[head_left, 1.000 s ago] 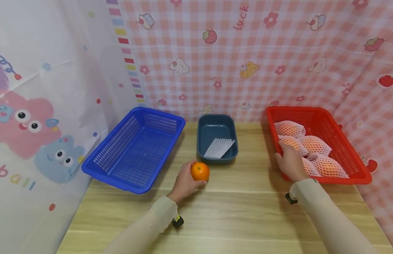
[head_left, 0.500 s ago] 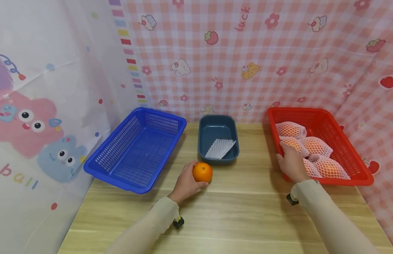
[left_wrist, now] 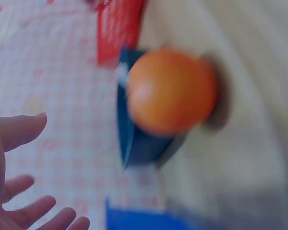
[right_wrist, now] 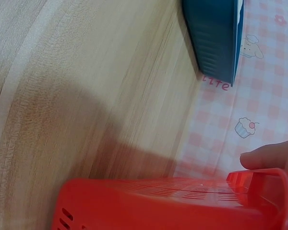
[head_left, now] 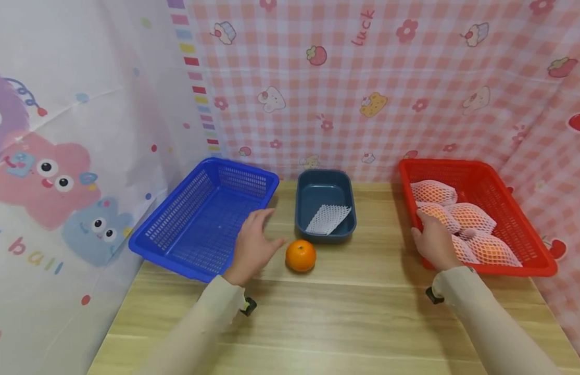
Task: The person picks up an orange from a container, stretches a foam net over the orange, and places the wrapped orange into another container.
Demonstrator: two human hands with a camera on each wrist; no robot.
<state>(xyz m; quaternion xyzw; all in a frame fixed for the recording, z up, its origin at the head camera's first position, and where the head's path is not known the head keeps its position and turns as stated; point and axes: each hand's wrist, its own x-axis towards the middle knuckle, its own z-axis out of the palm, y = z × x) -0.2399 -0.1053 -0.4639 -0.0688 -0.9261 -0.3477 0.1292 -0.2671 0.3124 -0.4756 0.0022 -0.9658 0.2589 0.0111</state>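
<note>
An orange (head_left: 301, 255) without netting sits on the wooden table, in front of the dark teal tray (head_left: 325, 239). My left hand (head_left: 253, 244) is to the left of it, in the air by the blue basket's near right side. Its fingers and thumb are spread with nothing between them, as the blurred left wrist view also shows. My right hand (head_left: 435, 242) holds the left rim of the red basket (head_left: 536, 260), thumb on the outer side. Its fingers inside are partly hidden. Several oranges in white foam nets (head_left: 489, 249) lie in that basket.
A blue basket (head_left: 159, 260) stands at the left, its mesh floor bare. One loose white foam net (head_left: 328, 219) lies in the teal tray. Patterned cloth (head_left: 346, 78) hangs behind the table and along both sides.
My left hand has let go of the orange and moved left and up, away from it. The orange stays on the table. My right hand keeps its place at the red basket.
</note>
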